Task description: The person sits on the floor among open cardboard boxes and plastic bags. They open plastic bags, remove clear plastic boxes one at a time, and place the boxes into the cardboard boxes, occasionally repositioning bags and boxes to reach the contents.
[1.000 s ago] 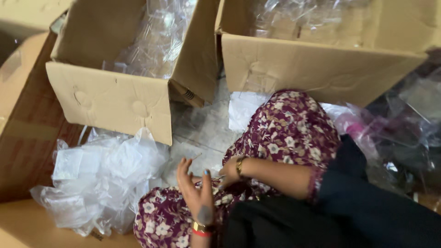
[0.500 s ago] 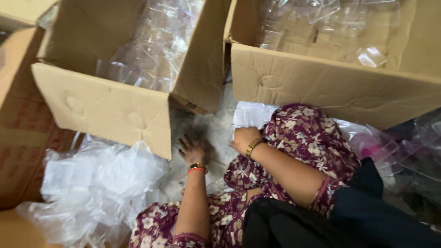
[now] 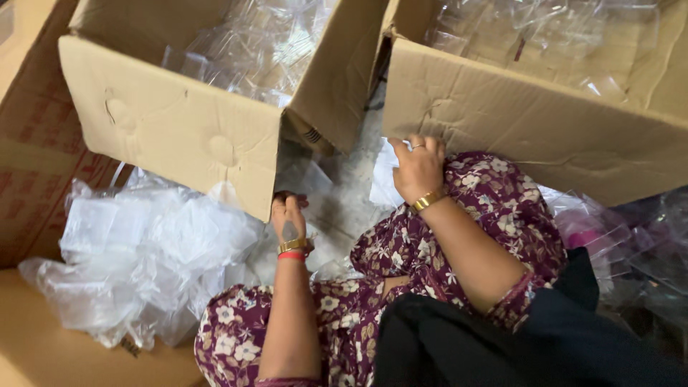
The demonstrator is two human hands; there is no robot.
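My left hand (image 3: 288, 221) reaches forward along the floor to the bottom corner of the left cardboard box (image 3: 172, 129). Its fingertips are hidden under that corner, beside a clear plastic packet (image 3: 304, 175). My right hand (image 3: 418, 166) lies over my raised knee in a purple floral garment (image 3: 494, 215). Its fingers curl over the top edge of a white plastic packet (image 3: 382, 183), close to the front wall of the right cardboard box (image 3: 516, 122). Both wrists wear gold bangles, the left one a red band too.
Both open boxes hold heaps of clear plastic packaging. A big pile of crumpled clear plastic bags (image 3: 136, 251) lies at the left on flattened brown cardboard (image 3: 43, 358). More clear and pink-tinted plastic (image 3: 609, 236) lies at the right. A narrow grey floor strip (image 3: 355, 193) runs between the boxes.
Both hands have moved forward from my lap. The left went to the left box's bottom corner, the right onto the white packet by the right box. The view has tilted closer.
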